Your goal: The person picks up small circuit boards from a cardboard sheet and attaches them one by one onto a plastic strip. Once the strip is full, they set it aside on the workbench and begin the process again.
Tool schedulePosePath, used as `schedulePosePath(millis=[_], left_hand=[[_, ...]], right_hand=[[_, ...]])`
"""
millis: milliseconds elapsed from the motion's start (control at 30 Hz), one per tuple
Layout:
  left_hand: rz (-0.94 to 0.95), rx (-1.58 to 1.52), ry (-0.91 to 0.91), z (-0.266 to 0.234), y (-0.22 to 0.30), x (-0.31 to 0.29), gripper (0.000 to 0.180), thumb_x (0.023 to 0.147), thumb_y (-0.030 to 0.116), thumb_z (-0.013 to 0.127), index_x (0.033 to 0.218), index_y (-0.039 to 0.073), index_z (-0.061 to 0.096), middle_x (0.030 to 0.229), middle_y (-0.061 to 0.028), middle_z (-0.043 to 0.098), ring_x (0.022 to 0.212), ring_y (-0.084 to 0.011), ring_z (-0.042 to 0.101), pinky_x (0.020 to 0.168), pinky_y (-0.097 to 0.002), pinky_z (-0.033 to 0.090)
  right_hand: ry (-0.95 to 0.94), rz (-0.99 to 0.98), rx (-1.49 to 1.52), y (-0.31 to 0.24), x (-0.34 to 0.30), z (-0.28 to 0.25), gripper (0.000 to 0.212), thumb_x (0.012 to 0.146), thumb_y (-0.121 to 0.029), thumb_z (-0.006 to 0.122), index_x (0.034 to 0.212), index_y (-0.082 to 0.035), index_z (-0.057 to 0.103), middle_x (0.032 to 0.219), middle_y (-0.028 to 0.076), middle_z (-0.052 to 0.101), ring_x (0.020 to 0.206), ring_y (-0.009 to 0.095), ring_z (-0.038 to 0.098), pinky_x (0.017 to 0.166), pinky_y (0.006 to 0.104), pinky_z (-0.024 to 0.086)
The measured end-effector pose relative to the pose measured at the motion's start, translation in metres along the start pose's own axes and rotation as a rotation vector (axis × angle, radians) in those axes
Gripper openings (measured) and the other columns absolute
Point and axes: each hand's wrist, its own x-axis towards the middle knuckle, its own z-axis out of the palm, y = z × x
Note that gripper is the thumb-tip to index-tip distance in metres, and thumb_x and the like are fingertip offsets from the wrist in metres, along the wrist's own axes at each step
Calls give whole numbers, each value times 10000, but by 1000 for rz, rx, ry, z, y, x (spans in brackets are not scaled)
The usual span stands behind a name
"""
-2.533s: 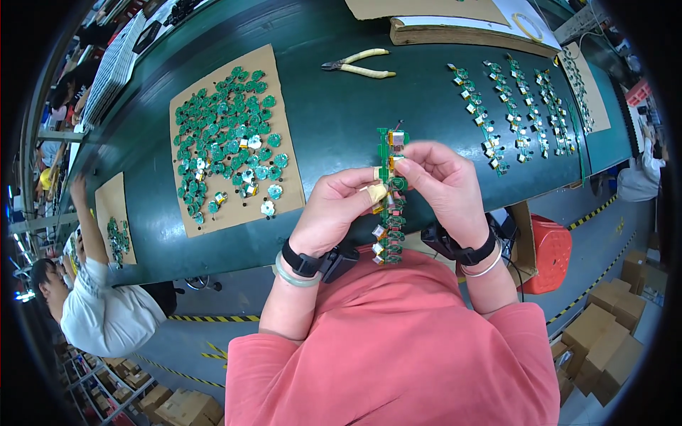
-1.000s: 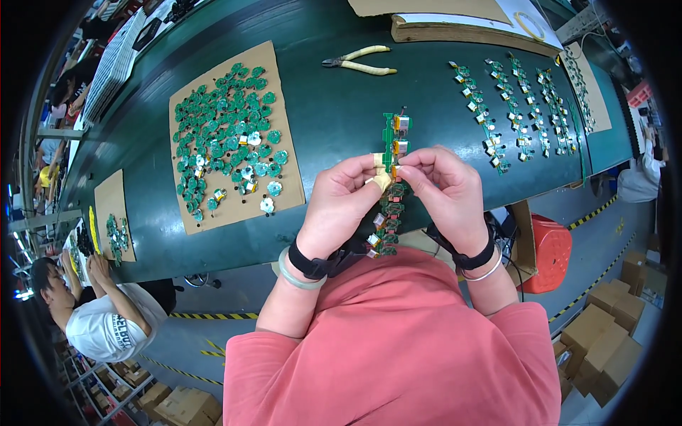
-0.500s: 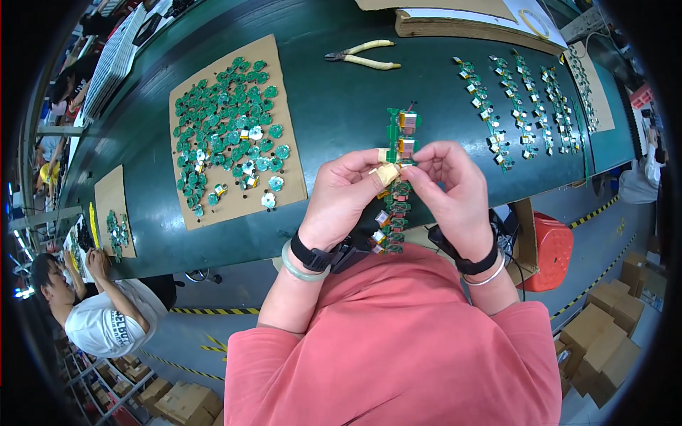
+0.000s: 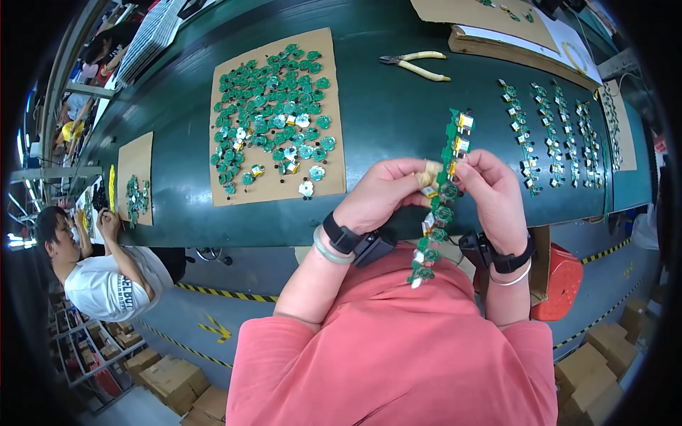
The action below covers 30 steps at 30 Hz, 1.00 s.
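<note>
A long strip of linked green circuit boards [image 4: 442, 213], carrying small white and yellow parts, hangs between my hands above the near edge of the table. Its upper end leans to the right and its lower end reaches toward my shirt. My left hand [image 4: 383, 192], with pale yellow tape on its fingertips, is closed on the strip from the left, around its middle. From the other side my right hand [image 4: 495, 195] pinches the strip between thumb and fingers a little higher up. Parts of the strip are hidden behind my fingers.
Loose round green boards [image 4: 273, 106] cover a cardboard sheet [image 4: 328, 193] on the left. Yellow-handled pliers [image 4: 419, 65] lie toward the back. Several similar board strips [image 4: 522, 138] lie in rows on the right. A co-worker [image 4: 106, 284] sits at far left; a red stool [image 4: 560, 284] stands below the table.
The strip has turned in my hands and now slants, its upper end to the right. The whole view has shifted, so the table's things appear further right.
</note>
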Motion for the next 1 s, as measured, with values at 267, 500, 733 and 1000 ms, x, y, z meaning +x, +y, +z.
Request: schedulePosePath(millis=[267,500,733,1000], left_hand=[[-53,-34,-76,-9,-3,-11,342,945,59,558,1270,-47,544,1113,-101,659,982,-171,659,863,-289,537],[-33,-88,-107,-5,-1,-11,332,937,51,578,1258,-28,556,1093,-94,666,987,-175,661,846,-307,551],[125,80,194,13,-5,-4,254,930,12,584,1182,-12,601,989,-48,683,857,-100,652,768,-233,529],[119,166,180,13,-7,-2,248,922,-8,584,1169,-24,601,994,-71,683,855,-104,658,762,-235,532]], right_hand=[[73,-89,40,6,17,13,110,939,-85,626,1018,-9,629,909,-3,649,800,42,578,722,191,464],[85,-97,-38,6,15,13,167,936,-72,626,1083,6,638,935,9,658,816,53,597,726,196,488],[159,-228,14,13,1,27,147,934,-62,624,1057,14,644,928,18,654,801,70,603,726,197,492],[164,-189,-227,18,-4,13,154,938,-62,615,1071,16,611,890,24,636,816,78,612,738,212,496]])
